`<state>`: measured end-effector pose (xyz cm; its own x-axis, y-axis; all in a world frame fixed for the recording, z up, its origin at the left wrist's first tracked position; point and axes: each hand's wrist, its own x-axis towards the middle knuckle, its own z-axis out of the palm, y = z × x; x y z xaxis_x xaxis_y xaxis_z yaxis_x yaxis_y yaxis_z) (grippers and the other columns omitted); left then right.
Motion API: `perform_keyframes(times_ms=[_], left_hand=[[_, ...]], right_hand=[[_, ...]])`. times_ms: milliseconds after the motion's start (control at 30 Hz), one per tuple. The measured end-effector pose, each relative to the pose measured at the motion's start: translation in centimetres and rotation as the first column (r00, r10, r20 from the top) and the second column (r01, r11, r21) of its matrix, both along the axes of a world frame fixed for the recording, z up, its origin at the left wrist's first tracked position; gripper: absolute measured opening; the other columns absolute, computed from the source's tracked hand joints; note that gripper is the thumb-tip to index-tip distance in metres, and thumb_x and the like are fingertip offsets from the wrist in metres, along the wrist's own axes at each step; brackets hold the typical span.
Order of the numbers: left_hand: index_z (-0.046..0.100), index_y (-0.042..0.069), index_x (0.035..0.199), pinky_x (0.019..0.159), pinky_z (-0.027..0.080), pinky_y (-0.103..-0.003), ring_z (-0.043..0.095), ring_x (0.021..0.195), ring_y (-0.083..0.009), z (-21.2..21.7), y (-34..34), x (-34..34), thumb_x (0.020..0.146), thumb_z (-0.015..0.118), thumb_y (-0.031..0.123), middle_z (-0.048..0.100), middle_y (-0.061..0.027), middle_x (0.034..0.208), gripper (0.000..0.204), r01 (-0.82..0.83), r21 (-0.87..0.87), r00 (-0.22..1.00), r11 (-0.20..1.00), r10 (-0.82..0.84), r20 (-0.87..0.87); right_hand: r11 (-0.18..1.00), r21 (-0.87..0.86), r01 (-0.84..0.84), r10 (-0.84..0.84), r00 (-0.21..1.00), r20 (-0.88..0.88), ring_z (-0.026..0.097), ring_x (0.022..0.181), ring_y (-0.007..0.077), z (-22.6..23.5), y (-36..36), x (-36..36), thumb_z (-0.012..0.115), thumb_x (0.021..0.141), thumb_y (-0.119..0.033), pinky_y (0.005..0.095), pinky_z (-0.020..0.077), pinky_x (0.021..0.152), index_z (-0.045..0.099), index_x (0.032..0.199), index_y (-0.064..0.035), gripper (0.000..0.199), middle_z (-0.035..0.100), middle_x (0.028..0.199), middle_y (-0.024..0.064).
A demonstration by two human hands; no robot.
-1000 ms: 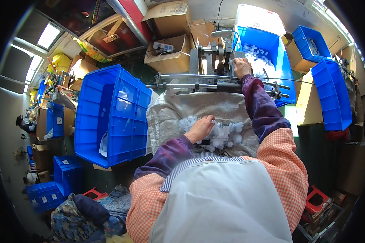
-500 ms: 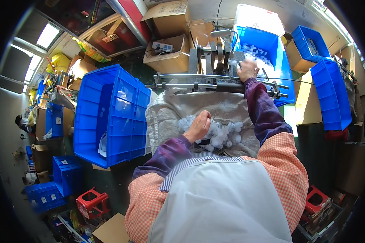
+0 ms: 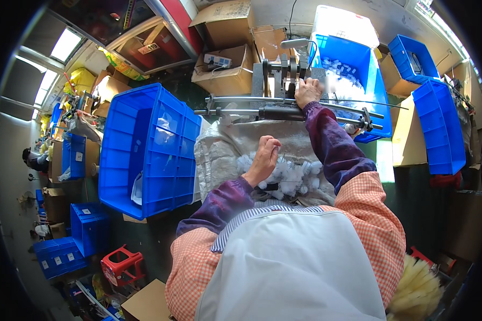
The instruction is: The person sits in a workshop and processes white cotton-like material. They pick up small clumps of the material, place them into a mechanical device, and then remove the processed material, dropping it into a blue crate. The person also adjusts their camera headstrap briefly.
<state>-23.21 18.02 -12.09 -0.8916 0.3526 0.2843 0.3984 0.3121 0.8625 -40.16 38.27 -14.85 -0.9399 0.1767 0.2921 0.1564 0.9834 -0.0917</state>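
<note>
My right hand (image 3: 309,92) is at the right side of a dark bench machine with wheel-like discs (image 3: 287,72). Its fingers are bent together, and what they grip is hidden. A pale blur hangs just to the right of those fingers. Over my lap, my left hand (image 3: 263,159) is closed with fingertips pinched; anything in them is too small to make out. Under it, a heap of small white plastic pieces (image 3: 297,175), some bristly like little brushes, lies on a grey cloth (image 3: 214,152). Two metal rods (image 3: 235,112) cross in front of the machine.
A blue bin (image 3: 377,80) with more white pieces stands behind the machine at right. At left a large blue crate (image 3: 168,152) lies on its side. Cardboard boxes (image 3: 225,72) sit at the back left. A red stool (image 3: 122,266) stands lower left, a pale yellow tuft (image 3: 415,289) lower right.
My right hand has moved left from the bin's edge onto the machine. My left hand has risen slightly over the heap. The yellow tuft has come into sight at the lower right.
</note>
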Motion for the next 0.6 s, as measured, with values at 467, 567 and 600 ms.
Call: perform_keyframes(times_ms=[467, 567, 600], left_hand=[[0.057, 0.003, 0.094, 0.064, 0.045, -0.025, 0.055, 0.07, -0.0129, 0.6, -0.4, -1.1, 0.086, 0.056, 0.009, 0.058, -0.0063, 0.081, 0.011, -0.103, 0.053, 0.994, 0.993, 0.1, 0.046], [0.057, 0.001, 0.092, 0.063, 0.045, -0.024, 0.057, 0.07, -0.0124, 1.3, 0.1, -0.9, 0.085, 0.057, 0.008, 0.059, -0.0071, 0.08, 0.009, -0.057, 0.132, 0.989, 0.99, 0.037, 0.145], [0.056, 0.001, 0.09, 0.063, 0.045, -0.024, 0.057, 0.07, -0.0125, 1.6, 0.3, -0.7, 0.084, 0.057, 0.007, 0.059, -0.0075, 0.079, 0.008, -0.044, 0.163, 0.981, 0.986, 0.012, 0.194]], right_hand=[[1.0, -0.014, -0.01, 0.014, 0.969, 0.248, 0.058, 0.098, 0.0264, 1.3, 8.0, -0.5, 0.05, 0.079, -0.016, 0.0403, 0.038, 0.086, 0.058, 0.102, -0.013, 0.025, 0.06, 0.103, 0.0114], [0.981, 0.193, 0.023, -0.077, 0.957, 0.28, 0.061, 0.093, 0.0234, 3.7, 8.9, -0.4, 0.055, 0.077, -0.018, 0.0364, 0.0398, 0.085, 0.061, 0.095, -0.0127, 0.02, 0.063, 0.097, 0.0106], [0.98, 0.16, 0.121, -0.162, 0.949, 0.271, 0.062, 0.092, 0.0246, 4.5, 10.3, -0.5, 0.053, 0.078, -0.019, 0.0378, 0.043, 0.082, 0.059, 0.1, -0.0135, 0.023, 0.063, 0.096, 0.0107]])
